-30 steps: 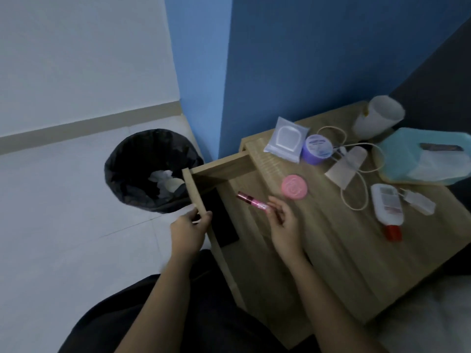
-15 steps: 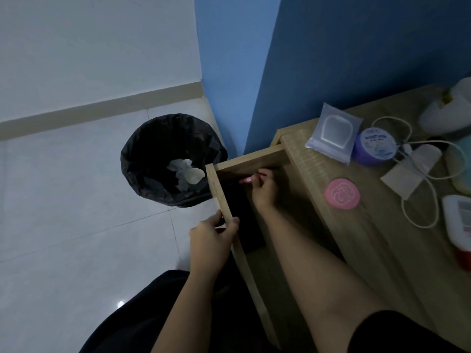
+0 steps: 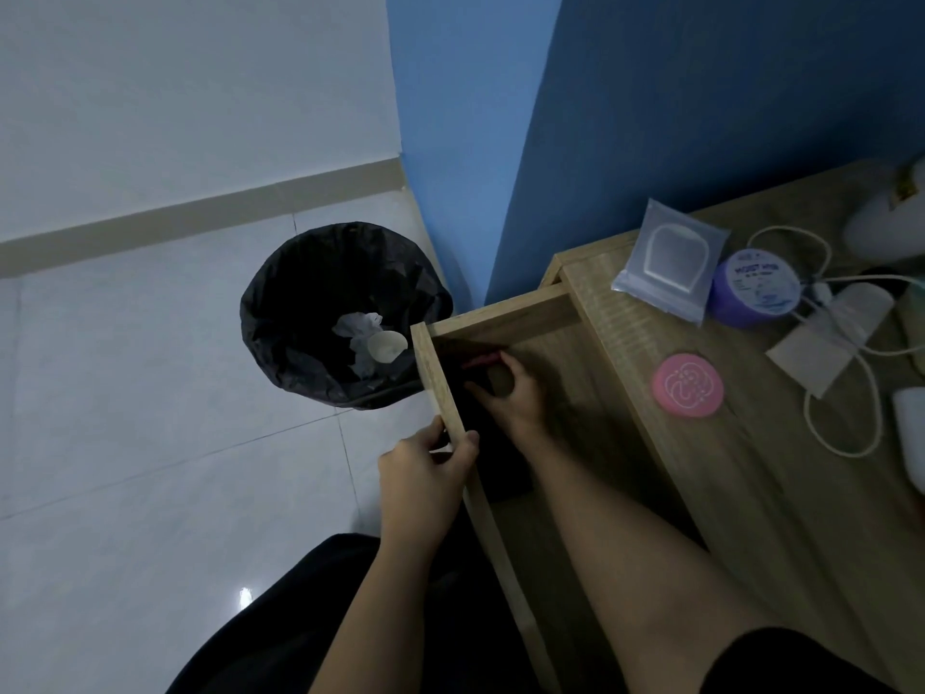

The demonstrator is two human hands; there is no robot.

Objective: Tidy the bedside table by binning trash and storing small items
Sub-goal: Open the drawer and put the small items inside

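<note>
The wooden drawer (image 3: 505,318) of the bedside table (image 3: 761,503) stands pulled out. My left hand (image 3: 425,473) grips the drawer's front panel (image 3: 440,378). Reaching into the far end of the drawer, my right hand (image 3: 513,393) has its fingertips closed on a slim pink tube (image 3: 479,362) that rests near the bottom. A dark flat item (image 3: 500,468) lies in the drawer beneath my right wrist. A black-lined bin (image 3: 345,313) with white crumpled trash stands on the floor left of the drawer.
The table top carries a round pink compact (image 3: 688,386), a wipes packet (image 3: 670,260), a purple jar (image 3: 756,289), a paper sleeve (image 3: 828,343), a looped white cable (image 3: 846,433) and a white bottle (image 3: 912,435). Blue wall (image 3: 650,117) behind; white tiled floor (image 3: 150,418) on the left.
My right hand carried the pink tube from the table top into the drawer and has lowered it at the far end. My left hand stayed on the drawer front. The view shifted left.
</note>
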